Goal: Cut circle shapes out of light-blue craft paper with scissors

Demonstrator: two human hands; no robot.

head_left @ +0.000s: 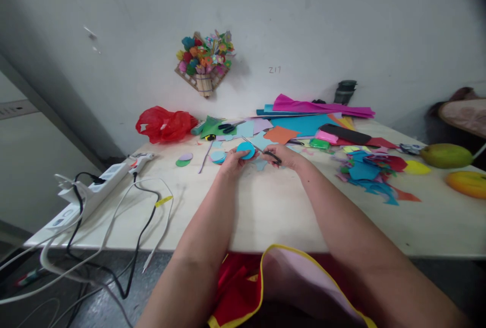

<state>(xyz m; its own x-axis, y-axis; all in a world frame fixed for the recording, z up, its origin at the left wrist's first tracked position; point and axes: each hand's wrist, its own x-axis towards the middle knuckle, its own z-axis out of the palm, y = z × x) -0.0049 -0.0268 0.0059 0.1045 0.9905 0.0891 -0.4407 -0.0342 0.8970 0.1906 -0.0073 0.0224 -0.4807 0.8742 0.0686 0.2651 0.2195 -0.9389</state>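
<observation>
Between the fingers of my left hand (234, 161) is a round blue paper disc (246, 151). My right hand (283, 156) is closed on the black handles of a pair of scissors (272, 158), whose metal blades point left towards the disc's upper right edge. Pale blue discs (217, 156) lie just left of my left hand. Farther left, a lilac disc (186, 156) overlaps a green disc (183, 163). Light blue paper scraps (261, 164) lie on the table between and beyond my hands.
A white power strip (102, 186) with cables lies at left. Behind are a red plastic bag (166, 124), coloured sheets (304, 125) and a black phone-like object (345, 134). At right are paper offcuts (364, 166) and two mango-like fruits (447, 156).
</observation>
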